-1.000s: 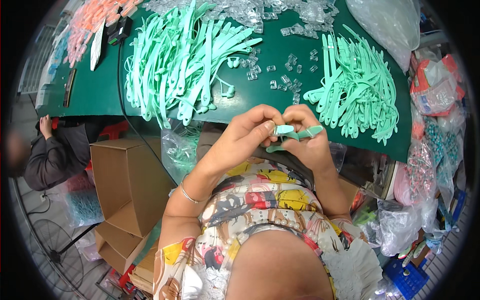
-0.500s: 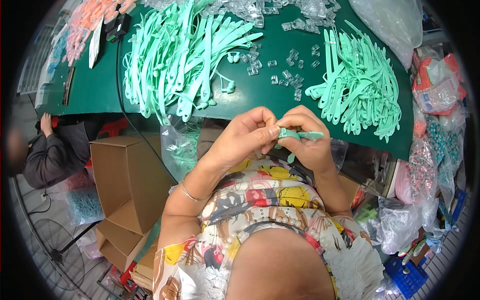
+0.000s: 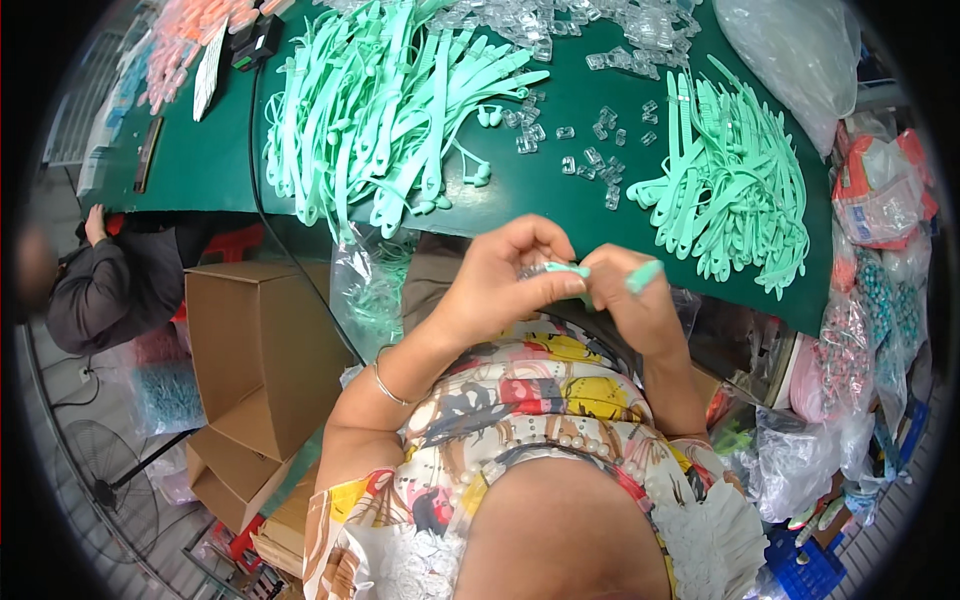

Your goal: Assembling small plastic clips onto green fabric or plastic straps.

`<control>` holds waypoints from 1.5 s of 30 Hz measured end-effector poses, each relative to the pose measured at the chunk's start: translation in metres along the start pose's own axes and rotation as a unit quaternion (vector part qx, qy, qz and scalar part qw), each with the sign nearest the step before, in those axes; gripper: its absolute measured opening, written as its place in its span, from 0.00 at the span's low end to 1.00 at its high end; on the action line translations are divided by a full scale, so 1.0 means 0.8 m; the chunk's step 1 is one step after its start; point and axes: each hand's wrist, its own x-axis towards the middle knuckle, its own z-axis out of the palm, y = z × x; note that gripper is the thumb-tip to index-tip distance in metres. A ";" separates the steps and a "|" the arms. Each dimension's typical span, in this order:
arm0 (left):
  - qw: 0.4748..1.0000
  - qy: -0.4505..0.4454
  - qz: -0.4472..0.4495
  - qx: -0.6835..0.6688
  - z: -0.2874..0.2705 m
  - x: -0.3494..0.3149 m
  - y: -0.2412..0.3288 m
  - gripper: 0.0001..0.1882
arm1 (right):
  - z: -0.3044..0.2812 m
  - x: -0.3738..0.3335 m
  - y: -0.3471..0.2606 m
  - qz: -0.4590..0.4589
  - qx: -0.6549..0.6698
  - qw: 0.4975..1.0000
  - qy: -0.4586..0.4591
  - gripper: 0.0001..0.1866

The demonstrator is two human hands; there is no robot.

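Observation:
Just beyond the table's near edge, my left hand (image 3: 510, 270) is closed, with thumb and fingers pinching a mint-green piece and what looks like a clear buckle (image 3: 533, 270). Close on its right, my right hand (image 3: 632, 305) is curled round a mint-green rubber strap (image 3: 645, 276), whose blurred end sticks out past the fingers. Most of the strap is hidden by the fingers, so I cannot tell whether both hands hold the same one. A large pile of similar mint-green straps (image 3: 345, 130) lies ahead to the left, and a smaller strap pile (image 3: 735, 180) lies to the right.
Loose clear buckles (image 3: 590, 165) are scattered between the piles on the green table (image 3: 540, 205), with a heap of clear buckles (image 3: 640, 35) behind. A black cable (image 3: 255, 150) crosses the left side. An open cardboard box (image 3: 225, 350) stands at left, near another person's hand (image 3: 96, 225).
My right hand has dropped slightly and turned, blurring with motion. The strap that showed between the hands is now mostly hidden. The whole view has shifted slightly.

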 end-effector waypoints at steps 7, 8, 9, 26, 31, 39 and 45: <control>0.989 -0.101 -0.038 0.097 -0.006 -0.006 0.012 0.09 | 0.004 -0.004 0.012 0.006 0.049 0.997 -0.060 0.08; 0.990 -0.113 0.005 0.086 -0.007 -0.005 0.007 0.06 | 0.006 -0.003 0.011 0.005 0.049 0.997 -0.062 0.08; 0.990 -0.111 0.005 0.087 -0.007 -0.006 0.008 0.06 | 0.009 -0.003 0.012 -0.045 0.073 0.994 -0.068 0.08; 0.991 -0.002 -0.128 -0.040 0.010 -0.008 0.019 0.12 | 0.014 0.011 0.004 -0.259 -0.158 0.950 0.069 0.13; 0.989 -0.021 -0.119 0.088 -0.001 -0.012 0.024 0.14 | 0.008 0.011 0.010 -0.251 -0.121 0.959 0.056 0.13; 0.993 -0.054 -0.098 0.034 -0.009 -0.012 0.018 0.13 | 0.003 0.009 0.013 -0.203 -0.088 0.974 0.048 0.13; 0.975 0.015 -0.126 -0.182 -0.001 -0.010 0.003 0.07 | 0.015 0.013 0.023 -0.211 -0.030 0.969 0.124 0.13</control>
